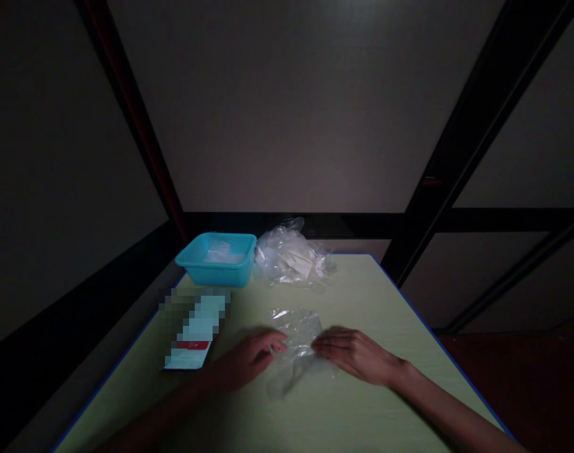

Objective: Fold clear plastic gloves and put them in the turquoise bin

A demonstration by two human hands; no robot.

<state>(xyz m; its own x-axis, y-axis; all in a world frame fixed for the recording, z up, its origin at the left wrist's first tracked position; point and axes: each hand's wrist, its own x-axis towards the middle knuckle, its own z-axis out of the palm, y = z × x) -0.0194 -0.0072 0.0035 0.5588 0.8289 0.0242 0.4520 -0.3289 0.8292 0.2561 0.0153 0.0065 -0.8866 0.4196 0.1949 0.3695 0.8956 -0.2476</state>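
Note:
A clear plastic bag (298, 327), thin and creased, lies flat on the pale green table (362, 296) between my hands. At its left edge is my left hand (253, 357), fingers curled and pointing right; whether they pinch the plastic is too dim to tell. From the right, my right hand (355, 353) reaches over the bag's right edge, its fingers together and its fingertips on the plastic. The lower part of the bag is crumpled towards the near side.
A turquoise basin (220, 274) with clear plastic inside stands at the back left. Beside it lies a heap of clear bags (287, 251) with a pale card. A phone-like lit screen (187, 358), partly pixelated, lies left of my left hand.

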